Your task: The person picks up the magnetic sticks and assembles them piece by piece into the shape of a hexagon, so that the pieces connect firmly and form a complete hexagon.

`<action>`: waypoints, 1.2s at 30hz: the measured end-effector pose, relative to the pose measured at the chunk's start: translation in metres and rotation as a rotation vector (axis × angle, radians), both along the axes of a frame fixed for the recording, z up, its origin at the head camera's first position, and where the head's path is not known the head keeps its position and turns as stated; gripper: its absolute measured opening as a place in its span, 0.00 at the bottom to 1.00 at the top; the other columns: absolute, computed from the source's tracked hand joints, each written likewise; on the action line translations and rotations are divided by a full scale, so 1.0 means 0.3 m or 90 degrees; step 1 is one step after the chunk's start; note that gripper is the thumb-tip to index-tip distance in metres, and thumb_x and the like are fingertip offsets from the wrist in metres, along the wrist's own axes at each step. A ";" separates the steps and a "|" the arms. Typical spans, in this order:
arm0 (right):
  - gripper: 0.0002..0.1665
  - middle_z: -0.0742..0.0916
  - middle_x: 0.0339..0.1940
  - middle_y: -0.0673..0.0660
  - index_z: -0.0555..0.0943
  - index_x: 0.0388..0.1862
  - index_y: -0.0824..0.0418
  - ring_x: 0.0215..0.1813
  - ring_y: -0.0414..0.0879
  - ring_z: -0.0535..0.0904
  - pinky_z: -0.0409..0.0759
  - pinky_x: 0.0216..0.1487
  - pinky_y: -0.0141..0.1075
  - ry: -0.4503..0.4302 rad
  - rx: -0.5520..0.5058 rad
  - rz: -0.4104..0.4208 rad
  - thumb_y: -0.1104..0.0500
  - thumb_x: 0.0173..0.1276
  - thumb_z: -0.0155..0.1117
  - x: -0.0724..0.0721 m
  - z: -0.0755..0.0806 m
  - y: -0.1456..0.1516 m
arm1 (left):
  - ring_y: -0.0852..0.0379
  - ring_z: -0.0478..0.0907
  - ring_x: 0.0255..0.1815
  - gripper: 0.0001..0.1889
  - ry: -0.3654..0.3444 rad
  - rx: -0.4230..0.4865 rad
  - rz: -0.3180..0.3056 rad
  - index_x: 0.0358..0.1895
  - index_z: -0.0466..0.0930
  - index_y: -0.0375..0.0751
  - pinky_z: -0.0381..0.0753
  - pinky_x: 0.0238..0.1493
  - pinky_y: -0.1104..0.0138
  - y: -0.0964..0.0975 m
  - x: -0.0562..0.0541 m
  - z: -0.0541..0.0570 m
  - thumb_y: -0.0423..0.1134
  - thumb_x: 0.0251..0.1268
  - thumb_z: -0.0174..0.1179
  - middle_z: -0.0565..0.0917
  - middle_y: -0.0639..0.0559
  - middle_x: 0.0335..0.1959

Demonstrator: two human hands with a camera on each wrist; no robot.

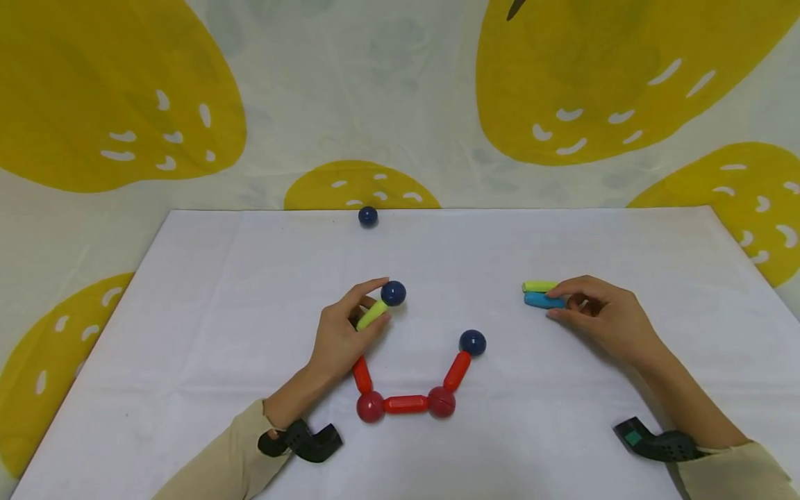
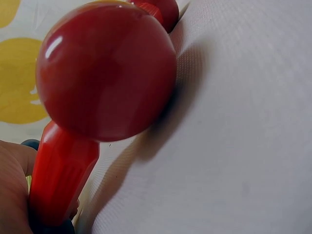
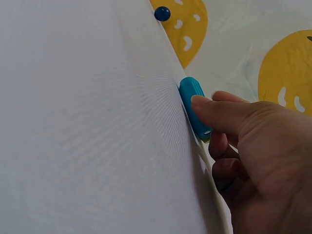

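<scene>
My left hand [image 1: 346,326] holds a yellow-green rod [image 1: 373,314] with a navy ball [image 1: 394,293] at its far end, the index fingertip at the ball. Below that hand lies a chain of red rods [image 1: 405,404] and red balls [image 1: 370,406], ending on the right in another navy ball [image 1: 473,342]. The left wrist view shows a red ball [image 2: 107,70] up close and a red rod [image 2: 63,173] running to a dark ball partly hidden at the bottom. With thumb and index finger, my right hand [image 1: 603,312] pinches a blue rod [image 3: 191,105], beside another yellow-green rod [image 1: 539,286].
A loose navy ball [image 1: 368,217] sits at the back edge of the white table [image 1: 250,278]. Behind it hangs a pale cloth [image 1: 375,104] printed with large yellow shapes. Dark wrist cameras [image 1: 306,441] are strapped at both cuffs.
</scene>
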State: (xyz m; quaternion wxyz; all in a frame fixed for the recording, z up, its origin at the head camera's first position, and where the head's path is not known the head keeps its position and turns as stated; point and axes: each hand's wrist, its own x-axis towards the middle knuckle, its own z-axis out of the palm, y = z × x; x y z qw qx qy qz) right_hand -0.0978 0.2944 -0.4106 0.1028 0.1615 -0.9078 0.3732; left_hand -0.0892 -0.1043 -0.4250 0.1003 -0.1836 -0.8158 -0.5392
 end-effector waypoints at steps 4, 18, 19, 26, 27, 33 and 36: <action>0.21 0.82 0.31 0.47 0.85 0.42 0.51 0.29 0.37 0.72 0.69 0.29 0.23 0.003 0.007 0.012 0.69 0.49 0.76 0.004 0.001 -0.009 | 0.59 0.72 0.20 0.26 -0.001 0.006 0.007 0.60 0.76 0.52 0.70 0.23 0.68 0.003 0.006 0.013 0.30 0.57 0.67 0.81 0.54 0.30; 0.21 0.84 0.40 0.46 0.83 0.44 0.50 0.35 0.34 0.75 0.73 0.33 0.21 0.007 0.020 0.023 0.69 0.53 0.74 0.003 0.033 -0.045 | 0.59 0.74 0.25 0.26 0.015 0.018 0.002 0.61 0.76 0.52 0.72 0.27 0.68 -0.004 0.001 0.003 0.30 0.58 0.66 0.81 0.56 0.29; 0.22 0.84 0.41 0.46 0.83 0.45 0.50 0.35 0.34 0.75 0.73 0.32 0.22 0.008 0.015 0.032 0.70 0.53 0.73 0.001 0.040 -0.051 | 0.59 0.74 0.25 0.27 0.016 0.017 0.003 0.61 0.76 0.54 0.73 0.28 0.68 -0.005 0.001 0.003 0.31 0.58 0.66 0.81 0.56 0.29; 0.21 0.84 0.41 0.42 0.83 0.46 0.48 0.37 0.36 0.75 0.75 0.33 0.24 -0.005 -0.024 0.100 0.67 0.57 0.72 -0.015 0.094 -0.162 | 0.59 0.77 0.26 0.27 0.027 0.011 0.010 0.61 0.75 0.52 0.75 0.30 0.67 -0.005 -0.002 0.001 0.29 0.57 0.66 0.82 0.54 0.29; 0.20 0.84 0.41 0.41 0.83 0.46 0.47 0.37 0.36 0.75 0.75 0.34 0.24 -0.010 -0.027 0.107 0.66 0.58 0.72 -0.019 0.102 -0.185 | 0.59 0.77 0.26 0.27 0.028 0.010 0.013 0.61 0.75 0.51 0.75 0.30 0.67 -0.004 -0.002 0.000 0.29 0.57 0.66 0.82 0.53 0.29; 0.16 0.84 0.40 0.42 0.83 0.45 0.47 0.38 0.38 0.76 0.76 0.36 0.29 -0.026 -0.062 0.169 0.61 0.60 0.71 -0.054 0.139 -0.318 | 0.57 0.76 0.24 0.27 0.030 0.010 0.027 0.60 0.75 0.42 0.72 0.28 0.69 0.009 0.001 0.018 0.24 0.55 0.66 0.82 0.48 0.28; 0.15 0.84 0.41 0.43 0.84 0.46 0.48 0.38 0.40 0.76 0.76 0.37 0.31 -0.032 -0.064 0.196 0.60 0.60 0.71 -0.079 0.149 -0.374 | 0.55 0.75 0.22 0.26 0.033 0.014 0.031 0.59 0.74 0.35 0.71 0.27 0.69 0.019 0.016 0.063 0.22 0.55 0.64 0.81 0.44 0.26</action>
